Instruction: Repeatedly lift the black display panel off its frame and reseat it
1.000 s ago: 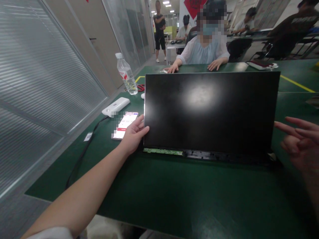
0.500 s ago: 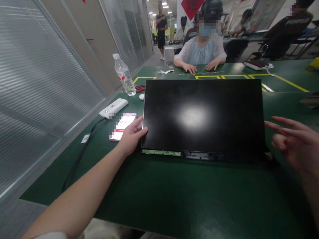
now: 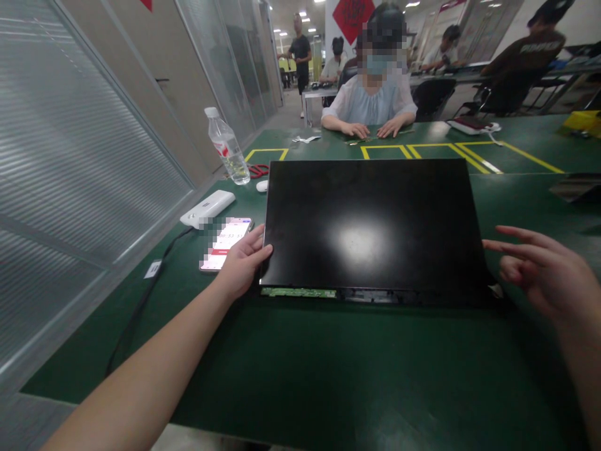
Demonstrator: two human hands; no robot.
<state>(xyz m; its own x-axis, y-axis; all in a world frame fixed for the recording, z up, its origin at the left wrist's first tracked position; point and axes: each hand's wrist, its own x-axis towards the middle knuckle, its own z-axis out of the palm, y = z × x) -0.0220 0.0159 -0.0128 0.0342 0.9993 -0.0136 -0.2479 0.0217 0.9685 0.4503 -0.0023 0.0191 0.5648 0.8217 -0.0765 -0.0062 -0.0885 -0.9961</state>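
Observation:
A black, glossy screen panel (image 3: 375, 219) leans back over the green table (image 3: 357, 376), with a green circuit strip (image 3: 300, 292) along its lower left edge. My left hand (image 3: 241, 260) grips the panel's left edge, thumb on the front and fingers behind. At the right edge is my right hand (image 3: 544, 263); its index and middle fingers stretch out with the tips beside the panel, while the other fingers curl in. Whether those tips touch the edge is hard to tell. A small pale piece (image 3: 496, 290) shows at the lower right corner.
Left of the panel are a lit phone (image 3: 230, 244), a white power bank (image 3: 209, 208) with a black cable, a water bottle (image 3: 228, 147) and red-handled scissors (image 3: 258, 170). A person (image 3: 375, 100) sits opposite, hands on the table. Yellow tape marks the far side.
The panel's top edge has tilted back and lower. My view has shifted slightly. My left hand keeps its grip, and my right hand stays beside the right edge with two fingers out.

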